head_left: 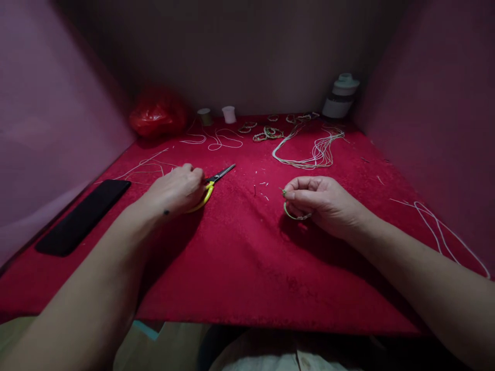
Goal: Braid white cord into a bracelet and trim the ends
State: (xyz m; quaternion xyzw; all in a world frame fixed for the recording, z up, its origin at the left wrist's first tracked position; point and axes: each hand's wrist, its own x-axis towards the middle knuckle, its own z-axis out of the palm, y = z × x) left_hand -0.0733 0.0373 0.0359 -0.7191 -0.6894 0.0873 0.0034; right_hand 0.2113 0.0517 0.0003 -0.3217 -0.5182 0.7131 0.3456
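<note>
My left hand is closed over the yellow-handled scissors. The dark blades are together and point away to the right; my curled fingers hide part of the handles. Between thumb and forefinger, my right hand pinches a thin braided cord bracelet by its green knotted end. The bracelet's loop hangs below my fingers, partly hidden by the palm. Short thread clippings lie scattered on the red cloth between both hands.
A dark phone-like slab lies at left. Behind are a red plastic bag, two thread spools, several braided loops, a cord bundle and a bottle. Loose cord lies at right; walls border both sides.
</note>
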